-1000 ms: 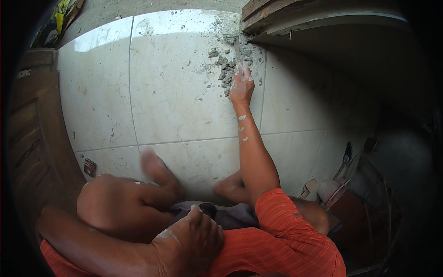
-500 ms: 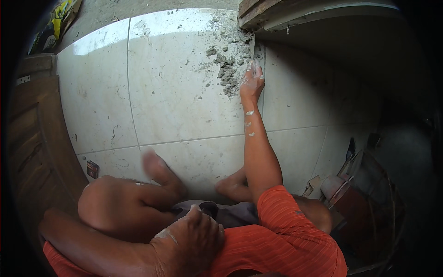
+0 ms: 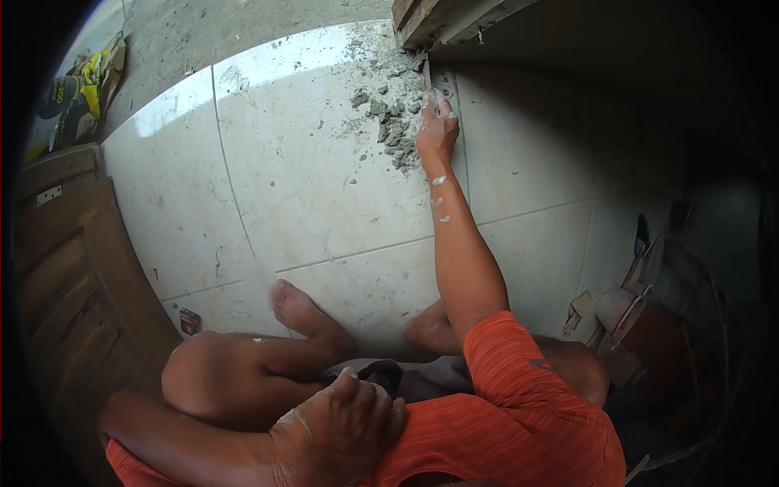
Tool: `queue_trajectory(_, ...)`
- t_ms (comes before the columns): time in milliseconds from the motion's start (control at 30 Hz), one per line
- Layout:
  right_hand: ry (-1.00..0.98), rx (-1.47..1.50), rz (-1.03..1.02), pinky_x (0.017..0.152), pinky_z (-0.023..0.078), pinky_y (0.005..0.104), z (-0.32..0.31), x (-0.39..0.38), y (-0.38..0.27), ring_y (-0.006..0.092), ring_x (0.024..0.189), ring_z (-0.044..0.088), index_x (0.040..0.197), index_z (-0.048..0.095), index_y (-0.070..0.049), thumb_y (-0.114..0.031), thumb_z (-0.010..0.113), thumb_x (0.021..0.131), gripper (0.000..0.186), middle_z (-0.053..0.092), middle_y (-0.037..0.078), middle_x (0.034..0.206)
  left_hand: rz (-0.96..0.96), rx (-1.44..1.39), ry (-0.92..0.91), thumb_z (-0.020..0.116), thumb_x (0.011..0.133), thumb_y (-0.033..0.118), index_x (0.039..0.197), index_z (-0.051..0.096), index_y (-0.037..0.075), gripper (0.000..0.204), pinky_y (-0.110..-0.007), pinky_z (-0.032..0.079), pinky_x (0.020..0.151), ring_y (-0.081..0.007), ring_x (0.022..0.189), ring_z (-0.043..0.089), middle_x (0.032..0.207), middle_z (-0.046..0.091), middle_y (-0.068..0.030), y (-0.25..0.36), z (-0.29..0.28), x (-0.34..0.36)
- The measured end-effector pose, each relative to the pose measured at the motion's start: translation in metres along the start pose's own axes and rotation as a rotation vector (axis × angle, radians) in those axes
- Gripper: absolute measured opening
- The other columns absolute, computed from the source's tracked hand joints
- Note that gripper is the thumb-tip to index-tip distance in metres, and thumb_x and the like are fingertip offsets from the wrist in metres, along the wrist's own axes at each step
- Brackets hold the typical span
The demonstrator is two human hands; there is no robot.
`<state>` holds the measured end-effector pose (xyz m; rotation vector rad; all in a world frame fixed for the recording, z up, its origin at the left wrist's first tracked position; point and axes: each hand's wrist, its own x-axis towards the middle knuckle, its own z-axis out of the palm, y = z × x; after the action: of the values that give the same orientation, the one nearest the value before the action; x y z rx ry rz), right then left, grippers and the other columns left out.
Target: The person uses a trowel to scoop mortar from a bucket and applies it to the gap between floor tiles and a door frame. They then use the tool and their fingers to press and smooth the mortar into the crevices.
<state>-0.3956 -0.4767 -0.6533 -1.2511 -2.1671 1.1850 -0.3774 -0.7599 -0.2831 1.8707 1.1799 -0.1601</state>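
My right hand [image 3: 438, 130], dusted with white, reaches far out along the floor. Its fingers are closed around a thin, narrow-bladed tool [image 3: 428, 75] whose kind I cannot make out. The blade points away from me, up to the foot of the wooden frame [image 3: 415, 31]. Just left of that hand lies a heap of grey mortar crumbs [image 3: 398, 134]. My left hand [image 3: 341, 430] is curled in front of my orange shirt, over my lap. White smears mark its back, and its palm is hidden.
Pale floor tiles [image 3: 324, 207] spread ahead, strewn with grit. A brown wooden panel [image 3: 69, 268] lies at left, beside a small dark packet [image 3: 190, 321]. A yellow-and-black bag [image 3: 85, 101] is at far left. At right, a reddish container [image 3: 621, 312] stands among clutter.
The view has shifted slightly, so more shows at the left. My right hand keeps its hold on the tool by the frame's foot. My left hand stays curled at my lap.
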Motion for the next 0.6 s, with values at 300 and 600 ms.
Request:
queue_trajectory(300,-0.075,0.155,0.016,0.095,0.054,0.0379,-0.006,-0.047,0.001,0.0396,0.117,0.066,0.143,0.056,-0.003,-0.025,0.054,0.107,0.042,0.07,0.024,0.125,-0.013,-0.053,-0.133,0.04,0.104,0.024,0.159,0.031,0.0,0.061,-0.046,0.03,0.121,-0.0319,0.138,0.049,0.149,0.052,-0.0185,-0.001,-0.007,0.009)
queue_trajectory(600,-0.051,0.475,0.077,0.103,0.048,0.036,0.007,-0.043,0.017,0.0271,0.12,0.064,0.142,0.054,0.007,-0.025,0.051,0.109,0.046,0.066,0.024,0.131,0.056,0.004,0.179,0.053,0.097,0.024,0.144,0.052,0.002,0.052,-0.039,0.047,0.102,-0.0244,0.108,0.065,0.122,0.067,-0.0134,-0.01,0.0,0.006)
